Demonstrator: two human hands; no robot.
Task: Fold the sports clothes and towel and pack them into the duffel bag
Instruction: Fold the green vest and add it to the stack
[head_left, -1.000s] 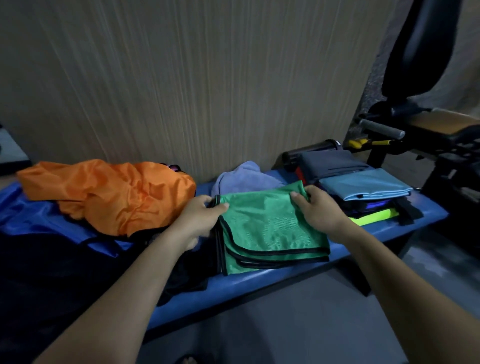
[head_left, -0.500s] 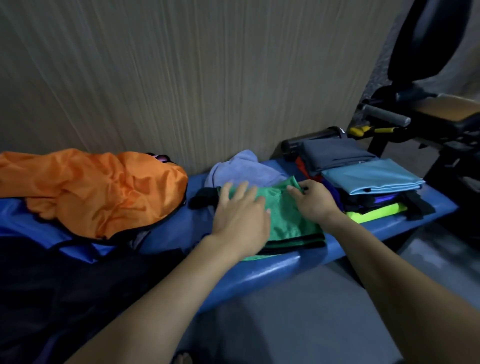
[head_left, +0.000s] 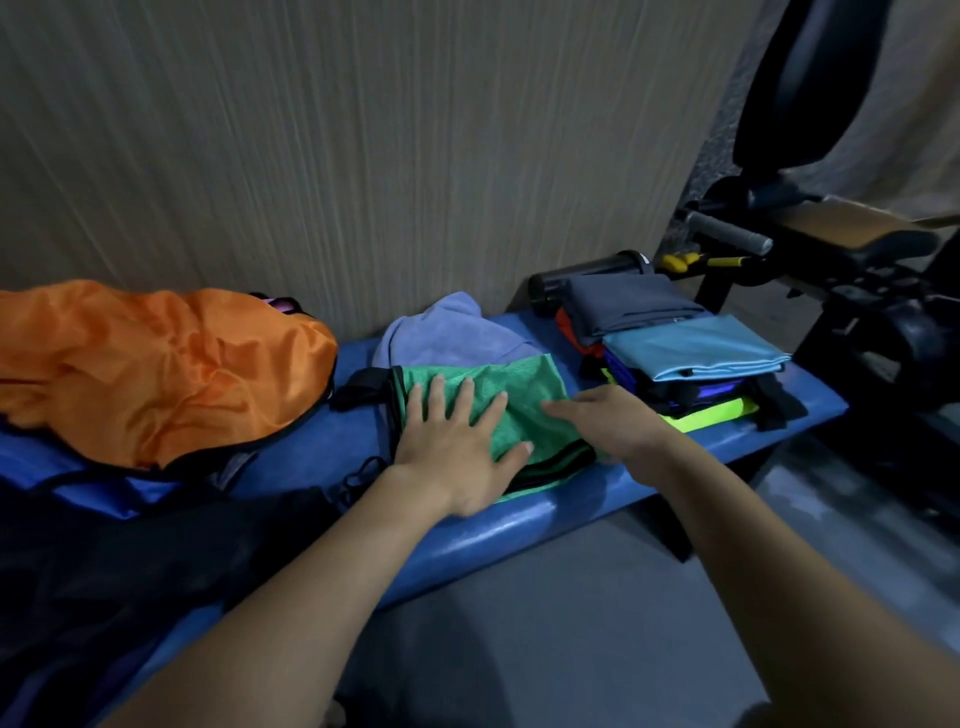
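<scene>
Hands flat on the folded green mesh shorts (head_left: 524, 400) on the blue bench (head_left: 467, 535): left hand (head_left: 457, 447) spread, fingers straight, right hand (head_left: 613, 423) alongside, fingers out. Folded stack (head_left: 685, 358) just right, orange-lined bag (head_left: 150, 369) left.

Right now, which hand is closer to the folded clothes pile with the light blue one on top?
Right. The right hand lies beside the folded pile; the left hand presses the green garment farther away.

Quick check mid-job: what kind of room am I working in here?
Probably a gym or home workout corner: a padded blue bench serves as the folding surface, black exercise equipment with a foam roller bar stands to the right, and folded sportswear is stacked there.
</scene>
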